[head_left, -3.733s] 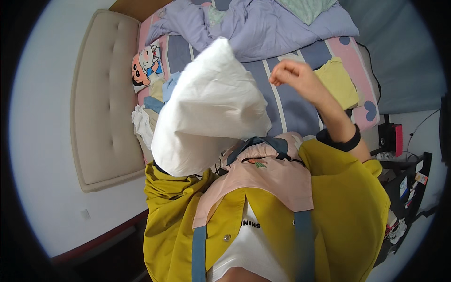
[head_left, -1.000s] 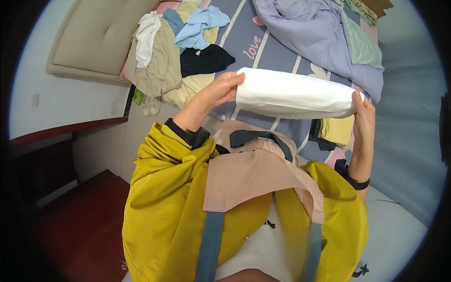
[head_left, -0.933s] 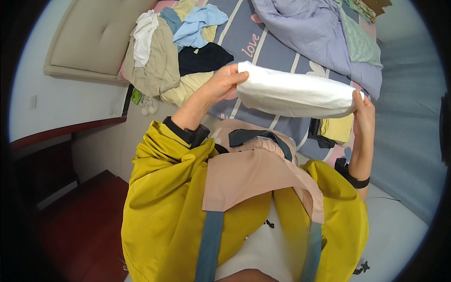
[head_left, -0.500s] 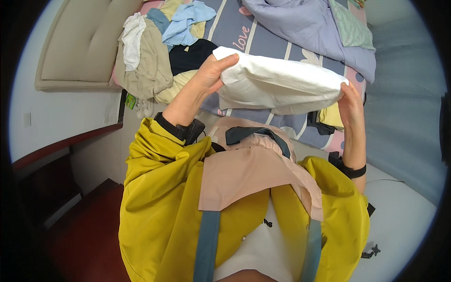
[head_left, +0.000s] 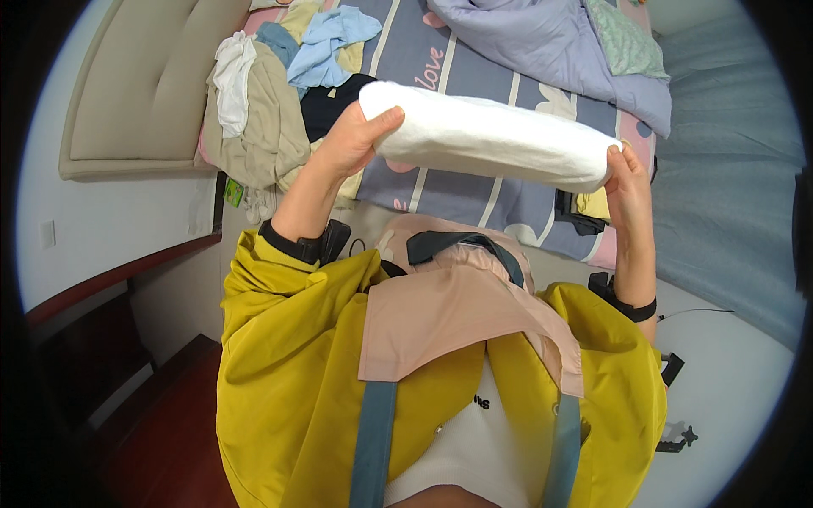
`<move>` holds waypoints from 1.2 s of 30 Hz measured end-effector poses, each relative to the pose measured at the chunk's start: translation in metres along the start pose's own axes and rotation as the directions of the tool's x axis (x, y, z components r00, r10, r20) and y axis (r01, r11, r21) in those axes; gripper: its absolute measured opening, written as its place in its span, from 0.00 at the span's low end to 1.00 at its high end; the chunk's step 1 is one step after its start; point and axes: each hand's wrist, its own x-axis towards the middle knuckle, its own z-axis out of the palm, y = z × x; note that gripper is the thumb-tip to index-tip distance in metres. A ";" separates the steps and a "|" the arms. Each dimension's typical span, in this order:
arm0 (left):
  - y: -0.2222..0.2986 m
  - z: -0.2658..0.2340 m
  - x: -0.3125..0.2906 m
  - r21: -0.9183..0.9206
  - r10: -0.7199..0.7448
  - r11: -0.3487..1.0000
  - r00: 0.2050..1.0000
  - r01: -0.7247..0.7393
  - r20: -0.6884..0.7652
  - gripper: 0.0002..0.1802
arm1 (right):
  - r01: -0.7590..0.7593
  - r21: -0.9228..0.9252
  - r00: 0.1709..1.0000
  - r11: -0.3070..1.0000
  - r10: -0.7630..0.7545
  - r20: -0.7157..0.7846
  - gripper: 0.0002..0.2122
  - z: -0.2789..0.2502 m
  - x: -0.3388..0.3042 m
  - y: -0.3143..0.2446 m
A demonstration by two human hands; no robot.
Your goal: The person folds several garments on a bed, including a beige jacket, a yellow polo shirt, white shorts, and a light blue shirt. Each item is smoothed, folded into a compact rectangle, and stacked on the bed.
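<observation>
A white folded piece of cloth [head_left: 491,135] is stretched between my two hands above the near side of the bed. My left hand [head_left: 351,140] grips its left end, thumb on top and fingers behind. At the right end, my right hand [head_left: 628,178] pinches the corner between thumb and fingers. The cloth hangs as a long, fairly smooth band, tilted slightly down to the right. Whether it is a shirt or another garment cannot be made out.
Loose clothes lie at the bed's left: a beige garment [head_left: 262,127], a white one [head_left: 231,85], a light blue one [head_left: 334,46] and a black one [head_left: 334,106]. Yellow and black folded clothes [head_left: 593,205] sit at the right edge. A lilac quilt [head_left: 542,46] covers the far right.
The cloth has gone from a sagging, wider shape to a narrower, tauter band. My left hand has moved a little left and slightly down; my right hand has barely shifted.
</observation>
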 end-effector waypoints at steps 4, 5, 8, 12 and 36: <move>0.004 0.000 -0.008 -0.010 -0.029 1.000 1.000 0.028 -0.011 0.22 | -0.018 0.043 1.000 0.999 0.018 0.010 0.09 0.002 -0.006 -0.009; 0.005 -0.001 -0.010 -0.007 0.004 1.000 1.000 -0.004 -0.019 0.22 | -0.024 0.070 1.000 0.997 0.025 -0.009 0.09 0.002 -0.008 -0.013; 0.013 -0.007 -0.015 -0.053 0.067 0.996 0.997 -0.066 0.031 0.20 | 0.021 0.096 0.999 0.995 -0.023 0.025 0.10 0.001 -0.014 -0.025; 0.022 -0.019 -0.017 -0.221 0.055 0.975 0.982 -0.014 0.180 0.25 | -0.004 0.191 0.996 0.982 -0.013 0.090 0.09 0.008 -0.019 -0.027; 0.035 -0.007 -0.028 0.187 0.087 0.980 0.995 -0.075 -0.057 0.24 | 0.331 -0.771 0.873 0.544 -0.487 0.031 0.08 0.047 0.009 0.010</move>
